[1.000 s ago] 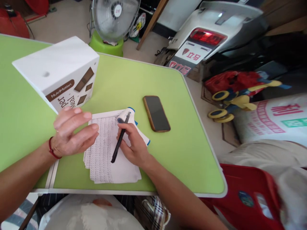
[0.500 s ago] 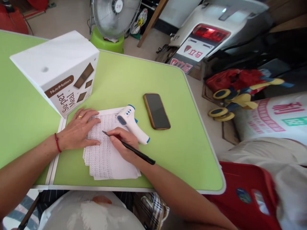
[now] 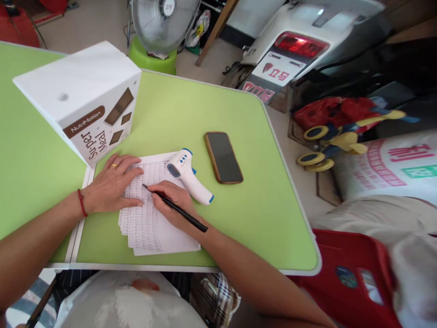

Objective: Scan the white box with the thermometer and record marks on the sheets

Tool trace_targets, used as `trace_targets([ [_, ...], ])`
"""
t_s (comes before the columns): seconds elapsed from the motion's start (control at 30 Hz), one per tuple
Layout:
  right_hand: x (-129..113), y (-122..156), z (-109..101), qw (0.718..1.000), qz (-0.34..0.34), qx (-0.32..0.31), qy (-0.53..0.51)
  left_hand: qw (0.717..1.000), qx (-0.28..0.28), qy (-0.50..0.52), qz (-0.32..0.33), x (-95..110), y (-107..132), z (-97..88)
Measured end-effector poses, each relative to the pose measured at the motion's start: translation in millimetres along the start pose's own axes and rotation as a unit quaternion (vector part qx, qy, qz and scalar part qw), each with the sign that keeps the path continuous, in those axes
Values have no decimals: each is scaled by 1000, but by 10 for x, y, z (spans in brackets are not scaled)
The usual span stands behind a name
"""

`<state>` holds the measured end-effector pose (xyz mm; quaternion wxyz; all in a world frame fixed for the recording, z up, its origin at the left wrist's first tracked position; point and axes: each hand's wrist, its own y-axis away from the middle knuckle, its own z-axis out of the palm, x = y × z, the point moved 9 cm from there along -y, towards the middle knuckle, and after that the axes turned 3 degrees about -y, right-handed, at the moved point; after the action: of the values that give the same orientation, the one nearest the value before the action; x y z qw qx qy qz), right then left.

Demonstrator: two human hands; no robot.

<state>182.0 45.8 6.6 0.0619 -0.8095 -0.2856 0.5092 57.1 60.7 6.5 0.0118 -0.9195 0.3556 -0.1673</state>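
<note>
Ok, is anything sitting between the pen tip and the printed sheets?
Nothing visible. The pen in the right hand has its tip at the printed sheets. The left hand lies flat just left of the tip, and the thermometer lies on the sheets' far corner, beyond the right hand.

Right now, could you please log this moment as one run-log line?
left hand flat on paper stack | right hand holds black pen, tip on stack | thermometer, phone beside

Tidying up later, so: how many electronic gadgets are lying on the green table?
2: a thermometer partly on the papers, and a phone right of it. The box may hide more.
</note>
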Motion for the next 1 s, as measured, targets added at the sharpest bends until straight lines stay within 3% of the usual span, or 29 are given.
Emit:
trace_targets([
  [0.5,23,-3,-58,1000,12,28,5,1000,-2,-11,2,11,-3,5],
  [1.0,60,1,-51,998,56,9,-5,1000,-1,-2,4,8,2,-1],
])
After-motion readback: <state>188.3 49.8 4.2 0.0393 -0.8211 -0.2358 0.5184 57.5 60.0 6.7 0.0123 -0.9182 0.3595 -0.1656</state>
